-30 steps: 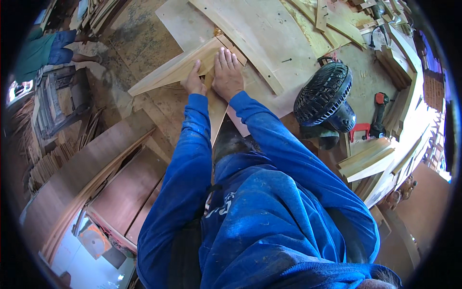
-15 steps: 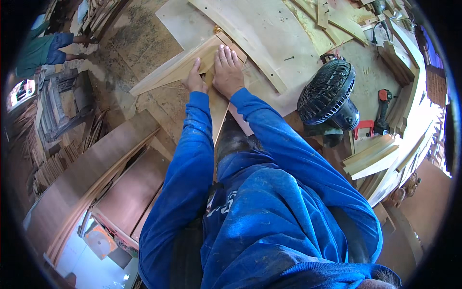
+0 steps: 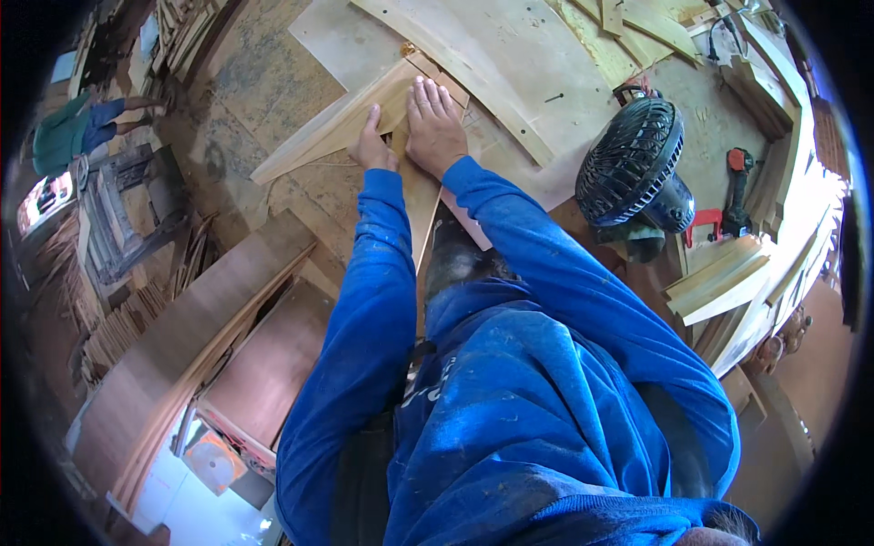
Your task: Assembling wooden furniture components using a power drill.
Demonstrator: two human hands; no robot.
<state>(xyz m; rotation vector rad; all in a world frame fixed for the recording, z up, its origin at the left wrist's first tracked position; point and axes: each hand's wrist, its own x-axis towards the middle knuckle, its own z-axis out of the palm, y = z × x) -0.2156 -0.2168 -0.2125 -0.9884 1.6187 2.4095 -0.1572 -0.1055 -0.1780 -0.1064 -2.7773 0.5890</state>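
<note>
Pale wooden strips meet in a corner on the work surface, and one long strip (image 3: 309, 136) runs off to the left. My right hand (image 3: 435, 130) lies flat over the corner, its fingers together and pointing away from me. Just left of it, my left hand (image 3: 373, 148) is curled round the edge of a wooden board (image 3: 421, 196) that comes toward me. Its thumb points up and away, while its other fingers are mostly hidden. Beyond the corner, a slightly curved wooden strip (image 3: 455, 82) lies on a light sheet.
A black fan (image 3: 630, 164) stands right of my hands. Farther right are a cordless drill (image 3: 737, 191), a red clamp (image 3: 703, 226) and stacked timber (image 3: 724, 280). A long brown board (image 3: 191, 350) leans at the left. Another person (image 3: 77, 136) is at the far left.
The whole view has shifted slightly, so the fan and boards sit a little farther right. Both hands keep nearly the same place and pose on the wood.
</note>
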